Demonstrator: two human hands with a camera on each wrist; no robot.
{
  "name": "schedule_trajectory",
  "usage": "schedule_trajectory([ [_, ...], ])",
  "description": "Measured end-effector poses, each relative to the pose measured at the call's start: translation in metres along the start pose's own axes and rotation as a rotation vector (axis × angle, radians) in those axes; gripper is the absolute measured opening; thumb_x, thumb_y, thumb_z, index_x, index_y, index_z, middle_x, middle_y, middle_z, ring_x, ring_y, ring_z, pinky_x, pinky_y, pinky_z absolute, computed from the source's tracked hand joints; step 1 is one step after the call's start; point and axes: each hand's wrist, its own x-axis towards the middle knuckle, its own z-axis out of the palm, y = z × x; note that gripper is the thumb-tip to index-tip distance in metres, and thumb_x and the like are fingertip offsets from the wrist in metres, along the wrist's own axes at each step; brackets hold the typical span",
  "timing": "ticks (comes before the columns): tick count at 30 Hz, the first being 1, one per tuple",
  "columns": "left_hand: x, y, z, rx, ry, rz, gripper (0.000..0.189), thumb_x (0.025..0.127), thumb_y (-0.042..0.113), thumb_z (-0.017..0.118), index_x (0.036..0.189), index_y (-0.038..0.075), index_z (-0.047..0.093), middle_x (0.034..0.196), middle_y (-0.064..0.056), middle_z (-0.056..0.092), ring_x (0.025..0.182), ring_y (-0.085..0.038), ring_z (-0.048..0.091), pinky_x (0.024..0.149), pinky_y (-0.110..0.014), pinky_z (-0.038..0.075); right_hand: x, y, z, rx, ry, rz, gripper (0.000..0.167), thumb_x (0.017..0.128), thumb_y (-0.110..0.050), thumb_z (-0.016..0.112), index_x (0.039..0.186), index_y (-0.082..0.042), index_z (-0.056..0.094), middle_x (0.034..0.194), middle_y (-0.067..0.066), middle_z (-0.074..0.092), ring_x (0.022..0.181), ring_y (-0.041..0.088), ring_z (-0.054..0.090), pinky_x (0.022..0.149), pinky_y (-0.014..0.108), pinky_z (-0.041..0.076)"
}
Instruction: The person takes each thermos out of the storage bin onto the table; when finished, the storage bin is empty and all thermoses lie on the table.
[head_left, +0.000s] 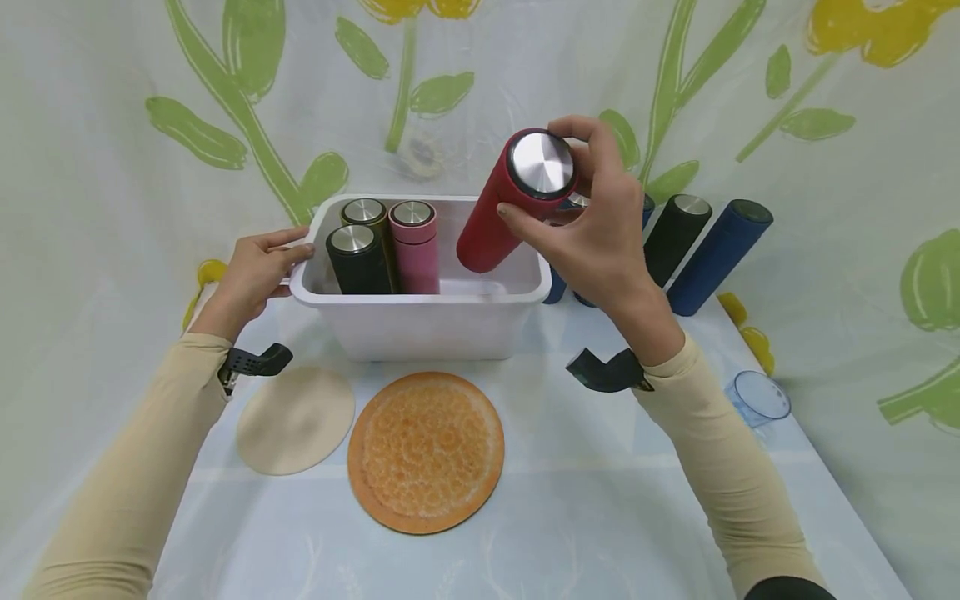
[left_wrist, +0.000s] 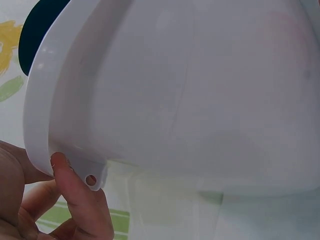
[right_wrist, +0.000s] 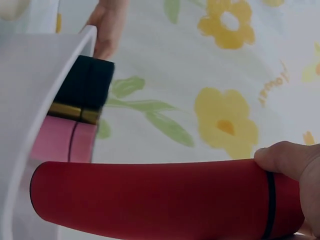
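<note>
the table point(head_left: 585, 467) supports a white bin point(head_left: 427, 329) holding three upright bottles point(head_left: 386, 262); the left hand point(head_left: 258, 271) grips the bin's left rim. the right hand point(head_left: 602, 221) pinches a red bottle point(head_left: 498, 212), tilted over the bin's right half, near its silver-topped cap point(head_left: 542, 162).

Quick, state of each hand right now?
Left hand: holding the white bin at one end.
Right hand: gripping the red bottle near its upper end.

Slanting orange lettering point(right_wrist: 274, 84) on the flower-printed backdrop sheet point(right_wrist: 165, 60), in the right wrist view, seems to read "flower"; the letters are small and blurred.
</note>
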Motion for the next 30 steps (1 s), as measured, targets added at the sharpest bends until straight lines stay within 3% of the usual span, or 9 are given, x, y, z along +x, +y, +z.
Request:
schedule_trajectory([
  [9,0.001,0.0,0.0,0.006,-0.003,-0.001,0.058,0.103,0.036,0.056,0.155,0.017,0.039,0.15,-0.021,0.044,0.109,-0.024,0.055,0.07,-0.021,0.056,-0.001,-0.009,-0.026,-0.03,0.099,0.042,0.061,0.079,-0.008,0.084,0.13,-0.002,0.05,0.119,0.004,0.068,0.106,0.015,0.067,0.081,0.029,0.057],
  [17,0.002,0.0,0.0,0.009,-0.005,-0.009,0.057,0.103,0.036,0.055,0.155,0.017,0.039,0.15,-0.02,0.045,0.111,-0.025,0.054,0.07,-0.021,0.056,-0.004,-0.008,-0.047,-0.06,0.195,0.131,0.064,0.076,-0.006,0.085,0.131,-0.008,0.052,0.12,0.006,0.068,0.108,0.019,0.067,0.084,0.029,0.056],
  [24,0.001,-0.001,-0.001,0.021,0.0,-0.002,0.057,0.103,0.036,0.055,0.155,0.017,0.039,0.147,-0.021,0.046,0.108,-0.024,0.055,0.07,-0.021,0.055,-0.011,-0.001,-0.065,-0.129,0.218,0.083,0.056,0.079,-0.011,0.082,0.128,-0.01,0.055,0.116,0.005,0.07,0.102,0.019,0.069,0.078,0.026,0.057],
  [30,0.001,0.0,0.0,0.022,0.004,-0.006,0.058,0.103,0.037,0.055,0.155,0.016,0.039,0.148,-0.021,0.045,0.112,-0.027,0.055,0.07,-0.02,0.055,-0.017,0.007,-0.075,-0.177,0.223,0.104,0.054,0.08,-0.011,0.081,0.128,-0.011,0.055,0.114,0.005,0.071,0.1,0.018,0.069,0.077,0.023,0.056],
])
